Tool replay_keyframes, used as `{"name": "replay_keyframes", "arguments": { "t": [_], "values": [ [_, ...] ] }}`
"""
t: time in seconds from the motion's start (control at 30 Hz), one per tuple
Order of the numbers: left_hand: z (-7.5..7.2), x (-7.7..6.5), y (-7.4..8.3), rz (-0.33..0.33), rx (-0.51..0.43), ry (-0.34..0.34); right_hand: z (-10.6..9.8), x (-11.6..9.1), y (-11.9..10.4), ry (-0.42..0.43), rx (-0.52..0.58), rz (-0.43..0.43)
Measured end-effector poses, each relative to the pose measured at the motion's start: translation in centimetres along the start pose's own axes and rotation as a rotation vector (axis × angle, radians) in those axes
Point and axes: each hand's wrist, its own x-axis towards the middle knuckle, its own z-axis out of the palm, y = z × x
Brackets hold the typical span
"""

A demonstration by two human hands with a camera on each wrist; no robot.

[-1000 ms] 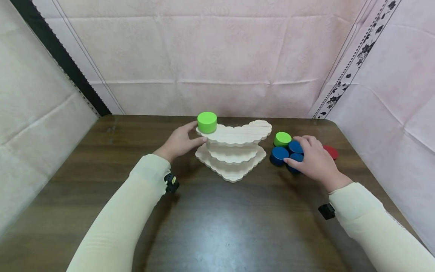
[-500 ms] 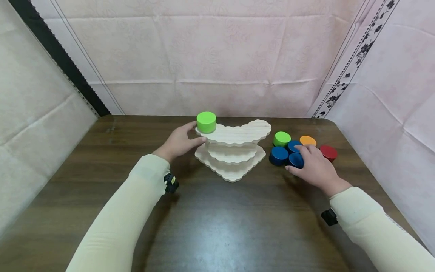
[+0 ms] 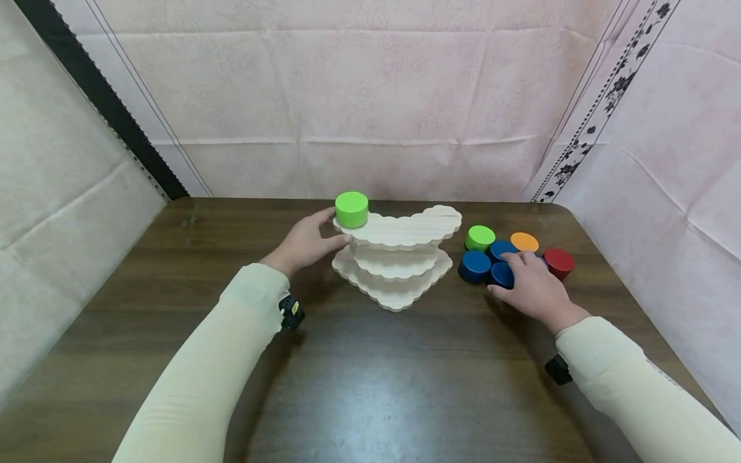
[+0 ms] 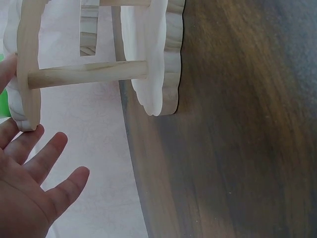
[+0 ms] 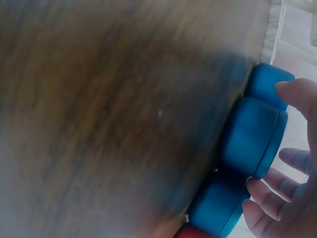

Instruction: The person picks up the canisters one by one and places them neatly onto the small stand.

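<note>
My left hand (image 3: 303, 243) pinches the left end of the top shelf of a white wooden tiered stand (image 3: 399, 292) with scalloped edges. On that shelf end, beside my fingers, stands a bright green cylinder (image 3: 352, 209). In the left wrist view the remaining fingers (image 4: 69, 191) spread away from the stand (image 4: 89, 74), whose dowels show. My right hand (image 3: 535, 289) reaches over a cluster of blue cylinders, its fingers relaxed. Seen from the right wrist, the thumb lies against one blue cylinder (image 5: 267, 84); fingertips touch the sides of two others, the middle one (image 5: 250, 134) nearest.
Around the right hand stand a second green cylinder (image 3: 480, 238), an orange one (image 3: 524, 242) and a red one (image 3: 559, 262). A blue cylinder (image 3: 475, 265) sits at the cluster's left. Patterned cloth walls (image 3: 370, 96) enclose the brown wooden table (image 3: 370, 386) behind and at the sides.
My right hand has drawn slightly back from over the cylinders, uncovering the orange and red ones, then shifted a little left, showing another blue one. The left hand and stand have stayed put.
</note>
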Motion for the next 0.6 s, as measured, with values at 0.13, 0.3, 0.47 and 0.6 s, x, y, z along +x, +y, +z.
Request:
{"name": "replay_keyframes", "arguments": {
  "t": [0.13, 0.3, 0.47, 0.6],
  "values": [
    [-0.04, -0.04, 0.05, 0.005, 0.003, 0.003, 0.20, 0.08, -0.11, -0.005, -0.023, 0.002],
    [0.01, 0.00, 0.01, 0.013, 0.011, 0.008, 0.34, -0.01, -0.13, -0.010, -0.019, 0.005],
    [-0.02, -0.03, 0.01, 0.015, 0.014, 0.011, 0.36, -0.06, -0.18, -0.017, -0.006, 0.012],
    [0.00, 0.01, 0.00, 0.010, 0.013, 0.008, 0.27, -0.15, -0.32, -0.019, 0.000, 0.015]
  ]
}}
